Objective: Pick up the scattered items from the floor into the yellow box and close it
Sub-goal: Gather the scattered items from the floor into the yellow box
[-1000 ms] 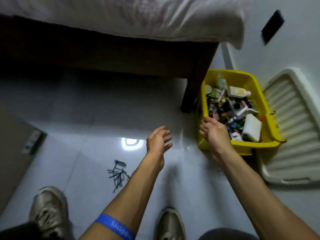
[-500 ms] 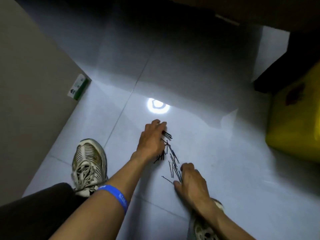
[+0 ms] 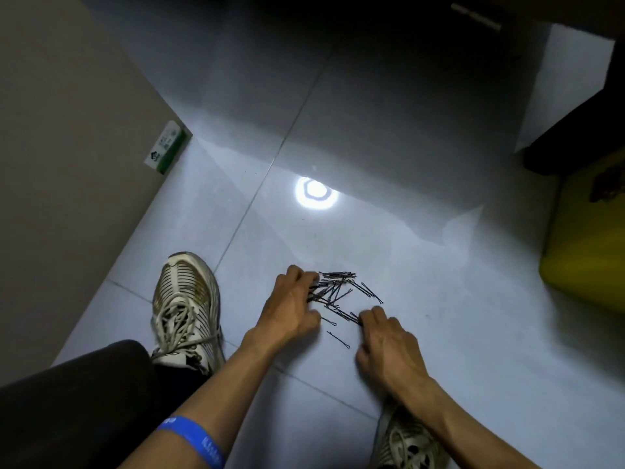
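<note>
Head view: I see my left hand (image 3: 291, 308) and right hand (image 3: 389, 336), fingers curled, raking hairpins (image 3: 338, 292) together mid-frame; next, pinch and carry them to the yellow box (image 3: 588, 252), right edge.

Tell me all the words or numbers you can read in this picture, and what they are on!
None can be read.
Green and white box by the wall: a dark logo and small print, too blurred to read.
Blue wristband on the left arm: pale lettering, too blurred to read.
</note>
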`<state>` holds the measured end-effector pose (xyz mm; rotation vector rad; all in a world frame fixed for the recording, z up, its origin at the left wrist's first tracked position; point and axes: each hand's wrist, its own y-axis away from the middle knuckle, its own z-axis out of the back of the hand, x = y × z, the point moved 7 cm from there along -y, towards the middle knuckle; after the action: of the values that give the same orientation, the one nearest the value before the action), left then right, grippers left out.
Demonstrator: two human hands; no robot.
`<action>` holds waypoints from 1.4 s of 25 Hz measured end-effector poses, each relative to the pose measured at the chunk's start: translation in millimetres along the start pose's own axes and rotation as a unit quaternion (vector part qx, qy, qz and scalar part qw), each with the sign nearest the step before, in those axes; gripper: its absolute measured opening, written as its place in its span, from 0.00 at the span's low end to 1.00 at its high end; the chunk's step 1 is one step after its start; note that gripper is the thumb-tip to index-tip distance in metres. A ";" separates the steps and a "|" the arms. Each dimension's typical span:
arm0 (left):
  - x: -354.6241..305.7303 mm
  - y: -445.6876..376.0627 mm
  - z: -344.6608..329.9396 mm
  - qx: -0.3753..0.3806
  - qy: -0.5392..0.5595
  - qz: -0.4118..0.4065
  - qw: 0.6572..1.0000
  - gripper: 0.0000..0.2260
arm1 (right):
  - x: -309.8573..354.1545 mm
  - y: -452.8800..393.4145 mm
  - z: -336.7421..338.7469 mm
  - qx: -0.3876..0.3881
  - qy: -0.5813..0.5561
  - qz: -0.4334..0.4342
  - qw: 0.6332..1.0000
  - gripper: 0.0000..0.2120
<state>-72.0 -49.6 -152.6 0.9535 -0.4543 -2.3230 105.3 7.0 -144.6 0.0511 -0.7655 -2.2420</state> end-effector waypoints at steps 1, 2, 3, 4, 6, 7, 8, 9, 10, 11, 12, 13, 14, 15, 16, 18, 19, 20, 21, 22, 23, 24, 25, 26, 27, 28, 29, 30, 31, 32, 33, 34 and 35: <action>-4.1 6.1 -10.6 0.035 0.008 -0.003 0.999 0.30 | 3.6 1.5 -5.9 0.012 -0.006 0.003 1.000 0.16; -11.9 10.5 -20.4 0.061 0.020 -0.011 0.998 0.32 | 10.4 -1.4 -7.2 0.008 -0.031 0.021 0.999 0.17; -19.7 13.7 -28.0 0.074 0.035 -0.022 0.996 0.33 | 18.5 -6.2 -5.0 -0.002 -0.065 0.043 0.997 0.17; -24.7 15.0 -31.6 0.071 0.048 -0.031 0.996 0.33 | 25.3 -11.3 -0.7 -0.011 -0.099 0.062 0.993 0.16; -20.9 16.3 -24.3 0.014 0.060 -0.028 0.998 0.30 | 18.3 -19.8 14.6 -0.071 -0.144 0.038 0.986 0.14; -11.4 18.4 -17.7 -0.021 0.049 -0.006 0.999 0.29 | 1.9 -22.3 22.7 -0.118 -0.155 -0.014 0.981 0.13; -0.7 23.0 -14.4 -0.044 0.033 0.026 0.998 0.28 | -17.3 -22.3 26.6 -0.149 -0.154 -0.073 0.974 0.13; 7.8 29.0 -15.6 -0.045 0.016 0.056 0.997 0.28 | -32.2 -21.9 26.9 -0.159 -0.146 -0.115 0.970 0.14; 10.1 34.5 -20.1 -0.036 0.007 0.070 0.997 0.28 | -36.9 -23.9 25.8 -0.154 -0.139 -0.121 0.971 0.15; 5.4 37.5 -25.9 -0.027 0.014 0.064 0.997 0.27 | -31.2 -28.8 24.6 -0.138 -0.143 -0.093 0.976 0.15; -4.6 37.0 -30.7 -0.023 0.039 0.046 0.998 0.26 | -18.7 -34.8 23.6 -0.120 -0.154 -0.042 0.980 0.16; -15.7 34.8 -33.2 -0.021 0.078 0.029 0.996 0.26 | -3.9 -38.1 21.6 -0.096 -0.165 0.010 0.981 0.17; -24.0 31.5 -32.8 -0.025 0.122 0.022 0.992 0.25 | 6.5 -40.3 19.1 -0.079 -0.176 0.043 0.980 0.18; -26.1 28.4 -28.6 -0.042 0.159 0.029 0.986 0.24 | 8.8 -41.6 19.8 -0.078 -0.191 0.048 0.977 0.17; -20.7 27.8 -22.6 -0.076 0.178 0.048 0.980 0.22 | 1.9 -41.3 22.3 -0.097 -0.206 0.026 0.973 0.15; 2.2 37.4 -10.6 -0.144 0.158 0.107 0.971 0.20 | -22.9 -31.7 20.4 -0.139 -0.218 -0.041 0.965 0.10; 12.8 44.0 -9.8 -0.149 0.135 0.131 0.971 0.19 | -28.2 -24.6 14.7 -0.136 -0.208 -0.052 0.967 0.10; 17.6 49.4 -13.8 -0.136 0.119 0.147 0.972 0.19 | -26.3 -18.0 5.6 -0.114 -0.193 -0.042 0.974 0.13; 16.2 52.0 -20.4 -0.115 0.125 0.153 0.974 0.19 | -17.8 -13.0 -3.8 -0.083 -0.179 -0.016 0.980 0.16; 8.7 51.9 -26.2 -0.098 0.157 0.147 0.972 0.20 | -5.9 -10.0 -11.8 -0.055 -0.169 0.017 0.984 0.20; -1.9 49.9 -29.0 -0.092 0.202 0.133 0.966 0.21 | 4.6 -8.7 -16.4 -0.035 -0.159 0.044 0.986 0.23; -9.1 47.4 -27.7 -0.098 0.242 0.126 0.957 0.21 | 10.6 -9.7 -16.9 -0.034 -0.151 0.056 0.986 0.25; -10.0 45.8 -22.4 -0.124 0.263 0.126 0.948 0.20 | 11.5 -10.9 -14.8 -0.053 -0.145 0.056 0.986 0.24; -4.4 45.9 -14.7 -0.159 0.253 0.130 0.945 0.19 | 8.9 -10.9 -11.4 -0.081 -0.135 0.045 0.987 0.24; 4.4 47.1 -8.2 -0.183 0.216 0.136 0.949 0.18 | 4.8 -9.5 -9.0 -0.100 -0.115 0.030 0.988 0.23; 12.8 49.2 -4.6 -0.186 0.173 0.141 0.957 0.18 | 2.7 -7.8 -9.3 -0.104 -0.085 0.022 0.991 0.24; 17.5 50.0 -3.9 -0.172 0.138 0.143 0.965 0.19 | 3.9 -6.2 -12.6 -0.102 -0.054 0.025 0.993 0.25; 16.3 48.8 -6.3 -0.147 0.127 0.133 0.972 0.21 | 7.5 -4.6 -15.0 -0.100 -0.037 0.033 0.994 0.25; 9.4 46.3 -10.4 -0.120 0.138 0.116 0.976 0.21 | 11.7 -5.6 -13.8 -0.106 -0.036 0.040 0.993 0.24; 0.1 43.7 -14.0 -0.099 0.159 0.100 0.977 0.22 | 15.5 -9.1 -9.3 -0.119 -0.049 0.043 0.991 0.22; -8.1 41.4 -15.3 -0.093 0.176 0.093 0.976 0.22 | 16.5 -14.8 -1.8 -0.138 -0.072 0.043 0.987 0.20; -12.0 38.4 -13.2 -0.104 0.181 0.090 0.974 0.21 | 14.7 -21.0 7.2 -0.156 -0.101 0.042 0.982 0.22; -12.6 34.7 -8.2 -0.128 0.173 0.087 0.973 0.20 | 10.7 -27.2 15.4 -0.164 -0.125 0.041 0.978 0.26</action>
<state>-45.4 -69.2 -134.2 1.1117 -0.0879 -1.9469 76.0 22.3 -144.6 -0.4216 -0.5058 -2.2910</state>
